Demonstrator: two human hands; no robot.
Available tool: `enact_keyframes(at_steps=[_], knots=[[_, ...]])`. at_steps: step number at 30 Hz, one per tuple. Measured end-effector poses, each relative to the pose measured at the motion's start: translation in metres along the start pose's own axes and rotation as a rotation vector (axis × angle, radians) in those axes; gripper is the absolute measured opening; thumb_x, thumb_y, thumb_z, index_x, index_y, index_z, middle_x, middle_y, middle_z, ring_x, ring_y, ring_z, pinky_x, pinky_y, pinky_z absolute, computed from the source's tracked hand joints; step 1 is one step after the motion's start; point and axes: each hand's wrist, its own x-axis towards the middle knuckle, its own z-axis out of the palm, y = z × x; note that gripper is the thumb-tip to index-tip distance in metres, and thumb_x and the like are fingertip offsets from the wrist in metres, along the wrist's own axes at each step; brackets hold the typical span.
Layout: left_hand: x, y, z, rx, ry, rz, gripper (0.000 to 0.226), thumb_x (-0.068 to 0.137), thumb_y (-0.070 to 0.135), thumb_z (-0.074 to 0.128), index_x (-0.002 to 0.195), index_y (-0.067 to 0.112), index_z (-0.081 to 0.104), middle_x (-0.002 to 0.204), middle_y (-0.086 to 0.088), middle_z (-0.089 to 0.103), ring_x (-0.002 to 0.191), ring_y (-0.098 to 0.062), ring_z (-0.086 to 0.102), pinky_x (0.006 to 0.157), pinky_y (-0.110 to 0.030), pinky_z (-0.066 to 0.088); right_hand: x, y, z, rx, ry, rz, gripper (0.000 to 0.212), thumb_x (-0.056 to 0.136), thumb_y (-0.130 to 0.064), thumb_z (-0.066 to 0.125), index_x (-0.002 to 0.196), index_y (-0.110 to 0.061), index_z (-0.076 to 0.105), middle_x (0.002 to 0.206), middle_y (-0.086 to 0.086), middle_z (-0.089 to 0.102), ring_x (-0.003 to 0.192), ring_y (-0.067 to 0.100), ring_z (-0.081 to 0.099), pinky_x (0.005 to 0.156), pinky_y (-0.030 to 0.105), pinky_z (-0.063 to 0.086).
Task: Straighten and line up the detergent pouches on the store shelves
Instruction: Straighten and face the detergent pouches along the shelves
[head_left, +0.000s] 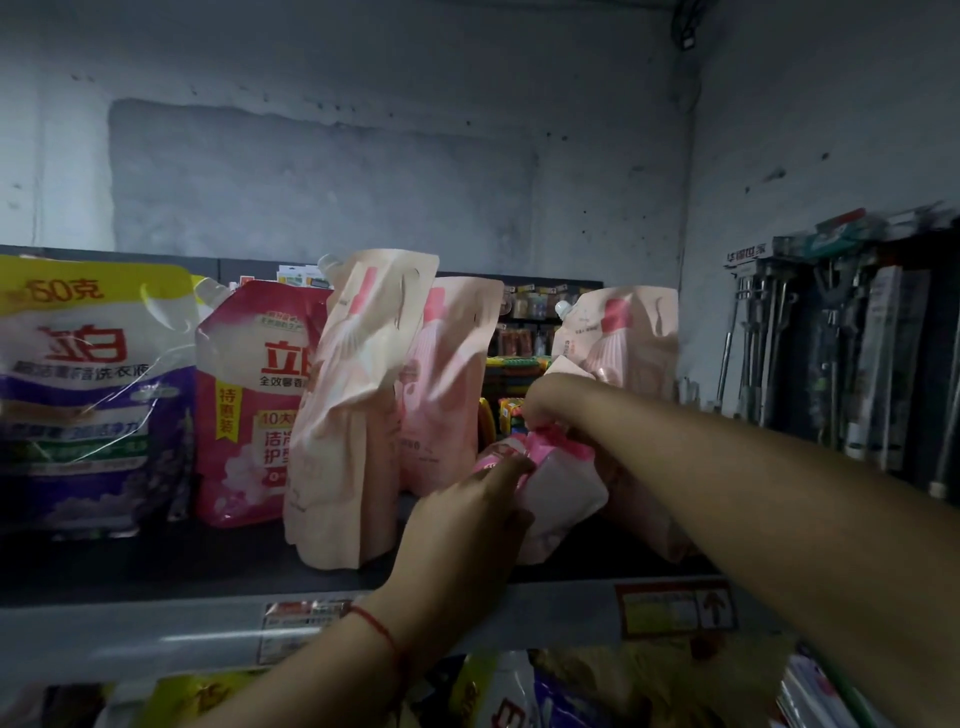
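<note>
A small pink pouch (558, 483) sits on the shelf (208, 566) between both hands. The left hand (467, 512) holds its side with curled fingers. The right hand (558, 402) reaches over and pinches its top. Tall pale pink pouches (348, 405) stand just left, beside a red pouch (249, 405) and a purple pouch (88, 395).

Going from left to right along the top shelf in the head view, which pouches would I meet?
Purple and yellow pouch → magenta pouch → leaning pale pink pouch → slumped pink pouch held by both hands → upright pale pink pouch.
</note>
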Motion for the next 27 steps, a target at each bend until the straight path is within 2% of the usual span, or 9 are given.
enact_keyframes(at_steps=[2, 5, 8, 11, 16, 20, 23, 25, 27], knots=[[0.0, -0.001, -0.001, -0.039, 0.006, -0.031, 0.047, 0.095, 0.038, 0.056, 0.14, 0.039, 0.043, 0.126, 0.006, 0.066, 0.104, -0.017, 0.066, 0.08, -0.032, 0.054, 0.002, 0.004, 0.001, -0.036, 0.031, -0.02, 0.046, 0.087, 0.004, 0.055, 0.046, -0.009, 0.069, 0.091, 0.01, 0.056, 0.098, 0.027, 0.062, 0.091, 0.037, 0.051], [0.0, 0.001, -0.005, -0.195, 0.033, -0.065, 0.036, 0.096, 0.046, 0.054, 0.131, 0.04, 0.052, 0.118, 0.01, 0.069, 0.097, -0.013, 0.068, 0.077, -0.035, 0.056, -0.003, 0.013, 0.0, 0.216, 0.025, -0.029, 0.021, 0.092, 0.003, 0.051, 0.096, 0.006, 0.071, 0.094, 0.016, 0.059, 0.095, 0.031, 0.064, 0.083, 0.037, 0.054], [0.006, -0.001, -0.004, -0.391, -0.018, -0.226, 0.036, 0.095, 0.061, 0.043, 0.112, 0.037, 0.064, 0.099, 0.009, 0.072, 0.085, -0.004, 0.066, 0.073, -0.038, 0.057, -0.005, 0.028, -0.005, 0.544, 0.153, -0.041, 0.02, 0.097, -0.007, 0.048, 0.08, -0.001, 0.056, 0.076, 0.013, 0.055, 0.061, 0.023, 0.056, 0.05, 0.028, 0.044], [0.016, 0.002, -0.011, -0.677, -0.086, -0.42, 0.069, 0.081, 0.084, 0.031, 0.094, 0.029, 0.07, 0.088, 0.004, 0.073, 0.084, -0.013, 0.069, 0.081, -0.044, 0.057, -0.007, 0.034, -0.008, 0.784, 0.23, -0.016, 0.018, 0.097, -0.014, 0.053, 0.093, 0.002, 0.06, 0.076, 0.014, 0.056, 0.062, 0.022, 0.054, 0.052, 0.026, 0.042], [0.031, 0.015, -0.015, -0.772, -0.28, -0.482, 0.067, 0.081, 0.083, 0.04, 0.125, 0.035, 0.057, 0.119, 0.003, 0.064, 0.101, -0.013, 0.06, 0.095, -0.039, 0.049, -0.012, 0.04, -0.005, 0.995, 0.331, -0.087, 0.018, 0.096, -0.017, 0.054, 0.092, -0.001, 0.062, 0.082, 0.013, 0.062, 0.074, 0.027, 0.062, 0.063, 0.033, 0.048], [0.037, 0.029, -0.011, -1.101, -0.34, -0.463, 0.018, 0.093, 0.035, 0.063, 0.107, 0.037, 0.052, 0.093, 0.015, 0.058, 0.057, 0.014, 0.061, 0.048, -0.01, 0.048, -0.021, 0.045, -0.006, 1.051, 0.433, -0.19, 0.023, 0.094, -0.02, 0.059, 0.075, -0.007, 0.057, 0.078, 0.015, 0.062, 0.082, 0.036, 0.067, 0.076, 0.046, 0.054], [0.047, 0.038, 0.005, -1.143, -0.225, -0.428, 0.05, 0.077, 0.031, 0.082, 0.112, 0.046, 0.05, 0.117, 0.006, 0.061, 0.093, 0.002, 0.065, 0.064, -0.015, 0.055, -0.037, 0.05, -0.003, 1.116, 0.515, -0.275, 0.021, 0.096, -0.022, 0.057, 0.083, -0.007, 0.064, 0.084, 0.013, 0.069, 0.082, 0.032, 0.069, 0.083, 0.044, 0.057], [0.049, 0.036, 0.012, -1.09, -0.144, -0.384, 0.09, 0.059, 0.039, 0.089, 0.135, 0.043, 0.042, 0.142, 0.0, 0.043, 0.117, -0.017, 0.058, 0.086, -0.03, 0.058, -0.048, 0.055, -0.001, 1.231, 0.54, -0.295, 0.023, 0.098, -0.025, 0.056, 0.087, -0.008, 0.066, 0.085, 0.014, 0.072, 0.078, 0.03, 0.072, 0.077, 0.044, 0.059], [0.05, 0.037, 0.015, -0.997, -0.099, -0.332, 0.114, 0.062, 0.036, 0.09, 0.15, 0.044, 0.018, 0.149, 0.009, 0.02, 0.129, -0.015, 0.043, 0.091, -0.021, 0.053, -0.06, 0.063, 0.002, 1.327, 0.555, -0.292, 0.024, 0.099, -0.026, 0.054, 0.084, -0.01, 0.064, 0.084, 0.013, 0.072, 0.073, 0.025, 0.071, 0.065, 0.034, 0.056]])
